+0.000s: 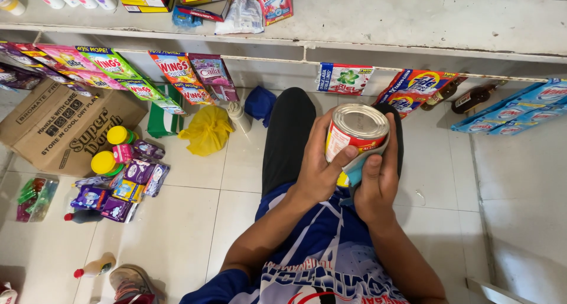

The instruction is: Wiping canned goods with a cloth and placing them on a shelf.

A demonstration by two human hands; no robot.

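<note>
The left hand is wrapped around a tin can with a red-and-white label and a silver lid, its fingers curled onto the label and the thumb up along the can's left side, so the grip is closed on the can. The right hand presses a light blue cloth against the can's lower right side, its fingers bent round the can's far edge and clenched on the cloth. The can is held upright in front of the person's chest, above a black-trousered knee and the white tiled floor. Ahead runs a worn white shelf with strips of detergent sachets hanging along its front edge. To the left on the floor sit a cardboard box, a yellow plastic bag and a heap of small purple sachets beside two yellow-lidded jars.
</note>
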